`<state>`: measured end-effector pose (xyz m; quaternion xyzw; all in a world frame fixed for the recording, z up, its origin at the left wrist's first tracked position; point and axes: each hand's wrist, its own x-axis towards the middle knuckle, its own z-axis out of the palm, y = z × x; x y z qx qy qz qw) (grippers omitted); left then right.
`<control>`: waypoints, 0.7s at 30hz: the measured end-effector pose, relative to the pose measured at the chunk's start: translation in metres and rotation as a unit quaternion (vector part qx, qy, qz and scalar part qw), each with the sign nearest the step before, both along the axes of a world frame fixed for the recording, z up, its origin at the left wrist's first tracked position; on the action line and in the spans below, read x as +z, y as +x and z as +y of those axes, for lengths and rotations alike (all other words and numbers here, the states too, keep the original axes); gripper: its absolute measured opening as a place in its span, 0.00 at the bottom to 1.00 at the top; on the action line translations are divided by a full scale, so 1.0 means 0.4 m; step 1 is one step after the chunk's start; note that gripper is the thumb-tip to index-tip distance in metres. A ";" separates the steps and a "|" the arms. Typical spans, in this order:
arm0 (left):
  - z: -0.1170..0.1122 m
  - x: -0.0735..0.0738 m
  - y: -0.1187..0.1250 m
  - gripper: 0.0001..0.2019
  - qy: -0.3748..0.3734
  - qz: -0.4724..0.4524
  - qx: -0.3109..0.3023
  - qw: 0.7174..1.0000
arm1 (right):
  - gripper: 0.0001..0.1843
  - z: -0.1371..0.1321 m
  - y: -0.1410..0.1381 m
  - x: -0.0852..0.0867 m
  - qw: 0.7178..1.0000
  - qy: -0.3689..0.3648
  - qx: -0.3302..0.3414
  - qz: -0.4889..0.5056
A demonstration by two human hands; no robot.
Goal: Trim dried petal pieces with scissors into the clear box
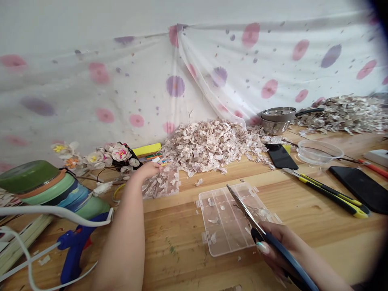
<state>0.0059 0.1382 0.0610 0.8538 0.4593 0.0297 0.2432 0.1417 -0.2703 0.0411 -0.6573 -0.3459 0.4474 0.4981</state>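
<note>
My right hand (283, 246) is closed around a pair of scissors (247, 210) with dark blue handles. Their blades point away over a clear plastic compartment box (226, 238), which holds a few pale flakes. My left hand (148, 169) reaches far forward, beside small colourful items near a yellow box (148, 149). Its fingers are too small and partly hidden to show whether they grip anything. Just below that hand lies a clear plastic lid or tray (169, 188) strewn with flakes. A large heap of pale, petal-like flakes (203, 147) rises to its right.
On the left are a blue glue gun (72, 250), a stack of tape rolls (57, 182) and handmade flowers (100, 157). To the right lie a utility knife (333, 196), two phones (281, 156), a clear round lid (319, 151), metal bowls (277, 120) and another flake heap (348, 115).
</note>
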 end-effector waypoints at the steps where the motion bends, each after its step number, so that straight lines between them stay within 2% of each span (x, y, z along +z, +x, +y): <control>1: -0.001 0.004 0.002 0.11 0.006 0.007 0.004 1.000 | 0.35 -0.002 -0.001 0.001 1.000 0.001 0.002 0.002; 4: -0.021 0.033 0.015 0.10 0.035 0.010 0.006 0.999 | 0.35 -0.006 0.001 -0.007 1.000 0.010 0.016 0.001; 6: -0.061 0.064 0.035 0.10 0.048 -0.019 -0.014 0.999 | 0.34 -0.007 0.004 -0.017 0.999 0.020 0.033 -0.014; 8: -0.131 0.096 0.064 0.13 0.034 -0.063 -0.065 0.995 | 0.33 -0.009 0.007 -0.027 0.998 0.036 0.045 -0.036; 10: -0.222 0.122 0.095 0.18 -0.023 -0.100 -0.149 0.984 | 0.32 -0.013 0.008 -0.033 0.996 0.053 0.054 -0.044; 13: -0.359 0.137 0.127 0.20 -0.163 -0.087 -0.281 0.942 | 0.31 -0.023 0.004 -0.039 0.992 0.096 0.075 0.020; 15: -0.425 0.130 0.137 0.19 -0.289 -0.092 -0.363 0.881 | 0.28 -0.031 0.001 -0.048 0.980 0.149 0.095 0.096; 17: -0.465 0.117 0.142 0.24 -0.361 -0.125 -0.401 0.832 | 0.27 -0.039 -0.003 -0.058 0.960 0.203 0.102 0.166; 19: -0.489 0.108 0.145 0.29 -0.384 -0.162 -0.411 0.811 | 0.27 -0.044 -0.007 -0.063 0.946 0.232 0.090 0.208; 21: -0.507 0.108 0.146 0.30 -0.393 -0.192 -0.410 0.800 | 0.28 -0.046 -0.013 -0.061 0.942 0.240 0.070 0.223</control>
